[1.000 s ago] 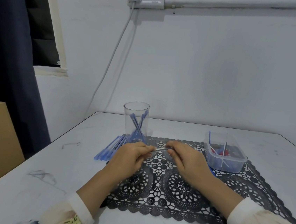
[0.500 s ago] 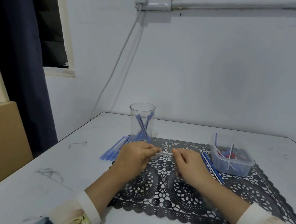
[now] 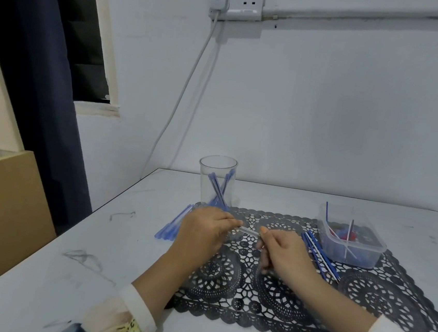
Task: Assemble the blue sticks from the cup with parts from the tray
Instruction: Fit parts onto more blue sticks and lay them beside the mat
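Above the mat (image 3: 388, 291) centre, your left hand (image 3: 203, 231) and right hand (image 3: 287, 254) have drawn apart, each pinching one end of the pale stick (image 3: 249, 231); the joining is probably unfinished.

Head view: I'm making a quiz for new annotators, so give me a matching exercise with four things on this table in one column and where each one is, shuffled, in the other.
Things
1. clear cup
2. plastic tray
3. thin clear tube
4. loose blue sticks

Places
A. pinched between the left hand and the right hand
B. flat on the bare table, left of the mat
C. upright, just beyond the left hand
D. on the mat, right of the right hand

Pairs: 1-C, 2-D, 3-A, 4-B
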The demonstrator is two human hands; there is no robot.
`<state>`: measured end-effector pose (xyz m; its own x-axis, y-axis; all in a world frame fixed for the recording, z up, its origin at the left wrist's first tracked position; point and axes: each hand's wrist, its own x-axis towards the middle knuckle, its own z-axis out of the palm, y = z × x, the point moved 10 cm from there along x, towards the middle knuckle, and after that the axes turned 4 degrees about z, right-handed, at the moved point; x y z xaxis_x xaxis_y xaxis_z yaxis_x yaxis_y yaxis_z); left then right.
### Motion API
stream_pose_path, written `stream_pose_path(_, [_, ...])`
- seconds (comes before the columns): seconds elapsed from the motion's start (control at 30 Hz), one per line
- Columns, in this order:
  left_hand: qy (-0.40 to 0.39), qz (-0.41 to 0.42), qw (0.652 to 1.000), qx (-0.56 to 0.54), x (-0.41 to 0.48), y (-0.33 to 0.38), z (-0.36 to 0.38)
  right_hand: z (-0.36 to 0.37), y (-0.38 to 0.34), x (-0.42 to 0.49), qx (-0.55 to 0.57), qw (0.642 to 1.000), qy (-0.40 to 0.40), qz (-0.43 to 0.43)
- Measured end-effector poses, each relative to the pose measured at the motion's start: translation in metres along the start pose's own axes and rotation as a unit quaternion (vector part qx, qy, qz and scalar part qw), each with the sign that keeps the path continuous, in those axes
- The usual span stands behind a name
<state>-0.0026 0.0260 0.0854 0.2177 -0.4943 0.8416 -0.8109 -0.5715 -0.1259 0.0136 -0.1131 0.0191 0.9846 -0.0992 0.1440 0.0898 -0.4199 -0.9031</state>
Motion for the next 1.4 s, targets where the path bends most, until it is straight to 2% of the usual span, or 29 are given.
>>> stream_pose_path(0.07, [0.002,-0.016,1.000,0.004,-0.001,-0.006,-0.003,-0.001,-0.019,-0.007,-0.154,0.980,0.043,-0.119])
stream_pose_path(0.13, [0.006,-0.048,0.999,-0.006,-0.004,-0.018,-0.005,0.005,-0.025,-0.010,-0.211,0.960,0.043,-0.177])
stream_pose_path(0.2, [0.020,-0.101,0.994,-0.021,-0.007,-0.033,-0.011,0.014,-0.018,-0.006,-0.252,0.952,0.015,-0.171])
stream_pose_path(0.3, [0.073,-0.176,0.981,-0.034,-0.012,-0.057,-0.026,0.036,0.008,-0.001,-0.341,0.929,-0.076,-0.125])
stream_pose_path(0.37, [0.119,-0.263,0.954,-0.074,-0.020,-0.079,-0.037,0.044,0.020,0.000,-0.374,0.914,-0.113,-0.107])
stream_pose_path(0.47, [0.152,-0.394,0.901,-0.098,-0.042,-0.114,-0.042,0.048,0.028,0.002,-0.423,0.891,-0.127,-0.106])
stream_pose_path(0.6, [0.141,-0.487,0.859,-0.073,-0.069,-0.144,-0.043,0.051,0.027,0.004,-0.442,0.881,-0.131,-0.111])
stream_pose_path(0.73, [0.074,-0.552,0.828,-0.061,-0.094,-0.163,-0.025,0.051,0.026,0.003,-0.439,0.882,-0.132,-0.108])
stream_pose_path(0.87, [-0.023,-0.559,0.827,-0.053,-0.105,-0.171,0.000,0.050,0.025,0.002,-0.434,0.885,-0.133,-0.104])
stream_pose_path(0.97, [-0.064,-0.545,0.835,-0.049,-0.105,-0.173,0.010,0.050,0.025,0.002,-0.428,0.888,-0.138,-0.100])
stream_pose_path(1.1, [-0.075,-0.516,0.852,-0.053,-0.101,-0.172,0.018,0.050,0.026,0.001,-0.423,0.890,-0.140,-0.098])
stream_pose_path(1.4, [-0.097,-0.523,0.844,-0.066,-0.106,-0.174,0.026,0.049,0.024,0.001,-0.420,0.891,-0.142,-0.098])
